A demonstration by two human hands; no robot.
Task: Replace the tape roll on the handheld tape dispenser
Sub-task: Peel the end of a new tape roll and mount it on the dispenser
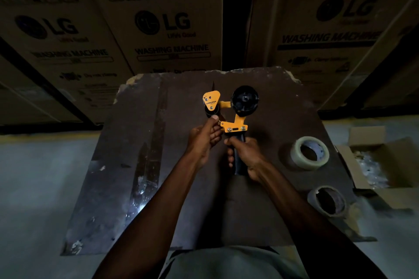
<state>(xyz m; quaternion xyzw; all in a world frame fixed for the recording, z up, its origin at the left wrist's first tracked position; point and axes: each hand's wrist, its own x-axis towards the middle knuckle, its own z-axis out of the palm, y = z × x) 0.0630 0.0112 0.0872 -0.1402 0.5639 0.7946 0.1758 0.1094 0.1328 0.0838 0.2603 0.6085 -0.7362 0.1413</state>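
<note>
A yellow and black handheld tape dispenser (234, 123) is held upright over a dark board (140, 142). Its black hub (244, 99) at the upper right carries no roll. My right hand (246, 156) grips the dark handle below the yellow frame. My left hand (205, 140) pinches the dispenser's front end beside the black roller, under the yellow guard plate (211, 99). A full roll of clear tape (309, 152) lies flat on the board to the right. Nearer to me lies a spent brown cardboard core (327, 201).
An open cardboard box (385, 165) with clear plastic inside sits on the floor at the right. Large washing machine cartons (158, 29) stand stacked behind the board. Grey floor lies to the left and right of the board. The scene is dim.
</note>
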